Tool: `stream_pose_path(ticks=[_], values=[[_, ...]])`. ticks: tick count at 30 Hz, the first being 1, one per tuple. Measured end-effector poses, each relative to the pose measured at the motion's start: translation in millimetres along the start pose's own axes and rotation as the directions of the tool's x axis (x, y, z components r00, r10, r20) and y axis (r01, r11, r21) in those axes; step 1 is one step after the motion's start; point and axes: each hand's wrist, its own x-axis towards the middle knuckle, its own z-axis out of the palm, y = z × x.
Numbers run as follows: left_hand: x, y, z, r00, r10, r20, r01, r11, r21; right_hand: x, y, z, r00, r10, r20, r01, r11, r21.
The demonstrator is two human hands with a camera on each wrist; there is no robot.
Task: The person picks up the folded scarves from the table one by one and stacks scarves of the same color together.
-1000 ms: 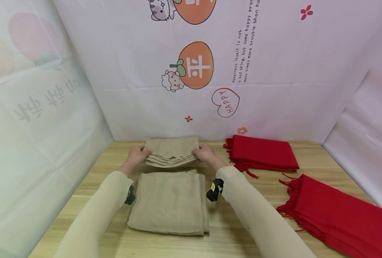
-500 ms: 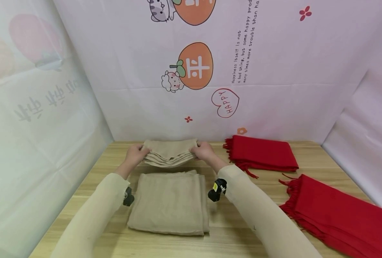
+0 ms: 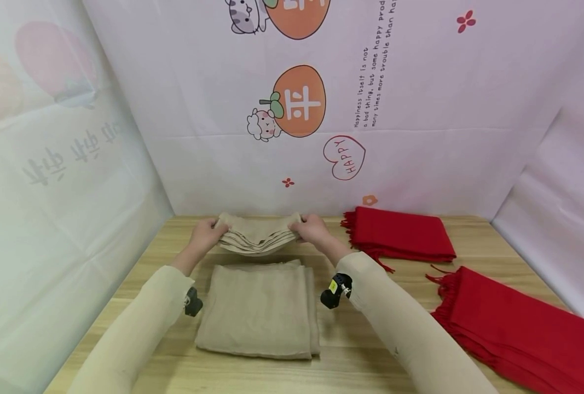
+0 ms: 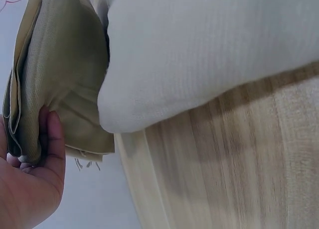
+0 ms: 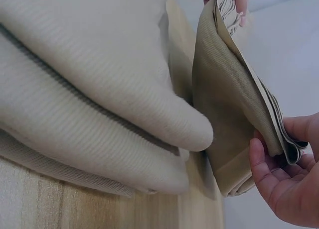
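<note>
My left hand (image 3: 207, 232) pinches the left corner of a folded beige scarf (image 3: 258, 227) near the table's far edge. The right hand (image 3: 313, 230) grips its opposite corner. Stacked layers show along the scarf's near edge, which sags in the middle. A bit of fringe (image 4: 88, 164) hangs below the cloth in the left wrist view. In the right wrist view, the thumb and curled fingers (image 5: 259, 157) enclose the layered edge. Just nearer than the hands lies a larger beige folded cloth (image 3: 257, 312), flat and squared, between the forearms.
Two folded red scarves with fringes lie at the right, one at the back (image 3: 402, 232) and one nearer (image 3: 523, 328). A printed white sheet (image 3: 213, 164) stands behind the wooden table (image 3: 375, 345), with more white sheeting at both sides.
Both hands have come slightly closer together and a little nearer to me. The held scarf's middle now sags deeper between them. The cloth in front and the red scarves stay put.
</note>
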Motion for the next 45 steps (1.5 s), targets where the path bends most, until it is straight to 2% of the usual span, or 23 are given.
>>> stream_pose_path(ticks=[12,19,25,37,45], values=[[-10.1,4.5,-1.5,0.997,0.053,-0.060,-0.056,0.998,-0.043,-9.2,-7.1,-6.1,1.000,-0.030,0.006,0.030,0.999,0.012],[-19.5,8.7,-6.0,0.997,0.045,-0.064,-0.051,0.995,-0.091,-16.1,-12.9,-8.8,0.998,-0.058,0.006,0.058,0.998,0.006],[-27.3,10.5,-10.7,0.996,0.037,-0.076,-0.043,0.996,-0.076,-22.8,-15.3,-9.2,0.997,-0.077,0.004,0.077,0.997,0.029],[-39.6,13.5,-17.0,0.992,0.067,-0.103,-0.081,0.988,-0.132,-42.4,-20.3,-10.8,0.991,-0.131,-0.016,0.131,0.991,0.008],[-52.6,17.8,-20.2,0.989,0.080,-0.125,-0.096,0.988,-0.124,-56.5,-22.3,-12.2,0.987,-0.160,-0.011,0.160,0.987,0.026]])
